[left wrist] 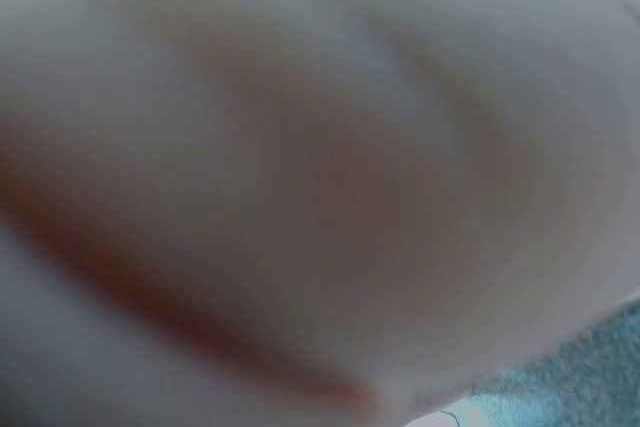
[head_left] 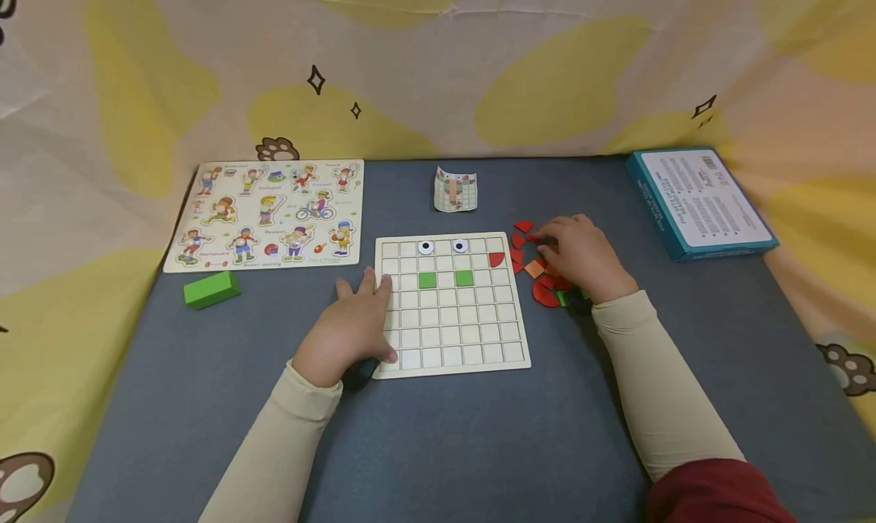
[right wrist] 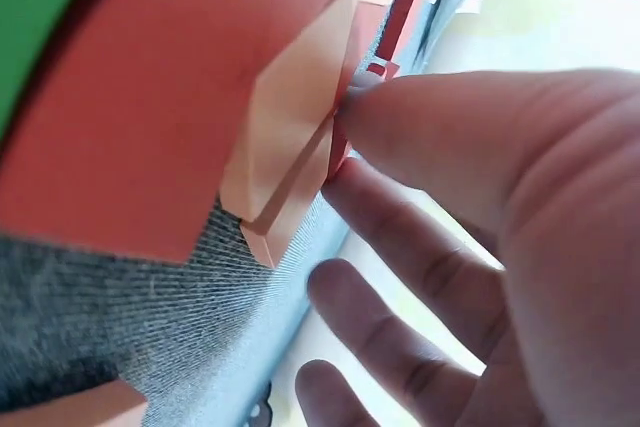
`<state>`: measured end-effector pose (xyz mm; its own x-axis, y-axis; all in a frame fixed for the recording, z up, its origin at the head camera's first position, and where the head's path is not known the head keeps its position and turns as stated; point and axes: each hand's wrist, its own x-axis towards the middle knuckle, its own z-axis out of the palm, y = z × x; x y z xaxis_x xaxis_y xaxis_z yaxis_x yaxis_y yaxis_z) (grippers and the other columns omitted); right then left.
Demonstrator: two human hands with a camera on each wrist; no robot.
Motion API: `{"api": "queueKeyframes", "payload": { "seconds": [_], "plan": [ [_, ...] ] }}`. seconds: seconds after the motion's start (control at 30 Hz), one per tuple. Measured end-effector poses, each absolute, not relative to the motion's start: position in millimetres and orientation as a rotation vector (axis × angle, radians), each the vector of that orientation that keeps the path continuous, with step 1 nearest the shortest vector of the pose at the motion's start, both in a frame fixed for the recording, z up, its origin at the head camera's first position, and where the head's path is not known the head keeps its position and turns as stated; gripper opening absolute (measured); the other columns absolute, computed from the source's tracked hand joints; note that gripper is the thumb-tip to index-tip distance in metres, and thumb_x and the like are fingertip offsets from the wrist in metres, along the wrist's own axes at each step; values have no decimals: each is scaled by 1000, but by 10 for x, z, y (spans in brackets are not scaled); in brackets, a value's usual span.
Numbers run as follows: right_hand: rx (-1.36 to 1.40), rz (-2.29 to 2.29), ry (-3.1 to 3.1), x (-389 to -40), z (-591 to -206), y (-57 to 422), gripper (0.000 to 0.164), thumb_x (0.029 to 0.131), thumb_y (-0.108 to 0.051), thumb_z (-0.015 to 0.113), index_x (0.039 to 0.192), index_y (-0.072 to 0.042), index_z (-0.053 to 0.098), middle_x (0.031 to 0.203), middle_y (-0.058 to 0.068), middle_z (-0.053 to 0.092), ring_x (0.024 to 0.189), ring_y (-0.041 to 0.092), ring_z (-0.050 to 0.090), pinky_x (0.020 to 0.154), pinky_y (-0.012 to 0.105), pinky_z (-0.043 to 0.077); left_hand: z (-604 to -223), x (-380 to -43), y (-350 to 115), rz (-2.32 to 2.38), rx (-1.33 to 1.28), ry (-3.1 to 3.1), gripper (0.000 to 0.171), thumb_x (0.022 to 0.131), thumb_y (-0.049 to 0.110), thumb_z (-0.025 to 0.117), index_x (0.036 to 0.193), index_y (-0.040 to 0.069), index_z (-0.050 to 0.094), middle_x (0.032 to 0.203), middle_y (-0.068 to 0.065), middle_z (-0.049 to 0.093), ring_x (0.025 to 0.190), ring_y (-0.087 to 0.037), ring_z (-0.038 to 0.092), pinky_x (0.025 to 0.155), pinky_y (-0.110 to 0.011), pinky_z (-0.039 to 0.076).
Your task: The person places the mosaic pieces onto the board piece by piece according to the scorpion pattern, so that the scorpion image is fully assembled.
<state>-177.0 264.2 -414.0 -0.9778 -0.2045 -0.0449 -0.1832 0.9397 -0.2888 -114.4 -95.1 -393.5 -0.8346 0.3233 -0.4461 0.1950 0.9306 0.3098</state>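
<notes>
My left hand point(head_left: 342, 329), fingers spread, rests at the left edge of a white gridded board point(head_left: 469, 333); its palm fills the left wrist view. On the board lie two round eye tiles point(head_left: 426, 247), two green square tiles point(head_left: 427, 280) and a red quarter-circle tile point(head_left: 496, 259) near the right edge. Beyond that edge, my right hand point(head_left: 585, 258) is over a loose pile of red tiles point(head_left: 545, 293), orange tiles point(head_left: 534, 269) and green ones. In the right wrist view, thumb and index finger pinch a small red tile point(right wrist: 339, 152), mostly hidden by them.
A small curled pattern card point(head_left: 455, 191) stands behind the board. To the back left lies a sports picture puzzle board point(head_left: 263, 215), with a green block point(head_left: 211, 290) in front of it. A teal box point(head_left: 705, 204) sits at the back right, near the patterned cloth.
</notes>
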Motion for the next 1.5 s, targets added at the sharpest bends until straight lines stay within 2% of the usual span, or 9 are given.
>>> {"api": "queueKeyframes", "payload": {
  "seconds": [0.27, 0.43, 0.67, 0.77, 1.13, 1.33, 1.5],
  "plan": [
    [-320, -428, 3089, -1751, -4139, 2622, 15, 98, -6, 75, 112, -6, 82, 120, 17, 74, 114, 41, 55, 98, 57, 48, -3947, -1153, -951, 335, 370, 2580, 124, 70, 25, 101, 165, -4, 27, 169, -36, 16, 145, -67, 16, 93, -64, 54],
    [-318, -455, 3084, -1751, -4138, 2623, 24, 98, -1, 70, 119, -5, 80, 118, 17, 76, 110, 40, 56, 93, 56, 50, -3947, -1155, -950, 334, 368, 2578, 124, 70, 25, 101, 165, -4, 27, 169, -35, 15, 145, -67, 16, 92, -63, 54],
    [-301, -437, 3047, -1727, -4145, 2640, 27, 100, -17, 75, 122, -3, 79, 125, 23, 68, 117, 43, 54, 102, 58, 46, -3948, -1152, -949, 342, 375, 2582, 124, 70, 25, 101, 165, -3, 27, 169, -35, 16, 145, -68, 16, 93, -64, 54],
    [-300, -440, 3053, -1726, -4150, 2645, 26, 99, -16, 75, 121, -3, 79, 121, 23, 69, 115, 44, 56, 101, 59, 47, -3948, -1152, -951, 346, 378, 2584, 123, 70, 25, 101, 165, -3, 28, 169, -35, 16, 145, -68, 16, 93, -63, 54],
    [-313, -448, 3052, -1737, -4151, 2628, 25, 99, -17, 75, 120, -3, 79, 113, 20, 72, 105, 38, 61, 89, 56, 54, -3956, -1159, -951, 341, 374, 2581, 124, 70, 25, 101, 165, -3, 27, 169, -35, 15, 146, -68, 15, 91, -64, 55],
    [-281, -500, 3006, -1734, -4125, 2640, 28, 100, -15, 72, 125, -4, 77, 118, 21, 72, 106, 37, 61, 87, 55, 55, -3960, -1157, -946, 341, 377, 2580, 124, 70, 26, 101, 165, -3, 27, 169, -36, 15, 146, -69, 14, 93, -65, 54],
    [-241, -538, 2991, -1734, -4110, 2644, 31, 96, -11, 69, 125, -5, 78, 119, 20, 73, 101, 35, 59, 82, 52, 55, -3960, -1161, -950, 343, 374, 2579, 124, 70, 25, 101, 165, -3, 27, 169, -36, 15, 146, -69, 14, 93, -65, 53]
  ]
}}
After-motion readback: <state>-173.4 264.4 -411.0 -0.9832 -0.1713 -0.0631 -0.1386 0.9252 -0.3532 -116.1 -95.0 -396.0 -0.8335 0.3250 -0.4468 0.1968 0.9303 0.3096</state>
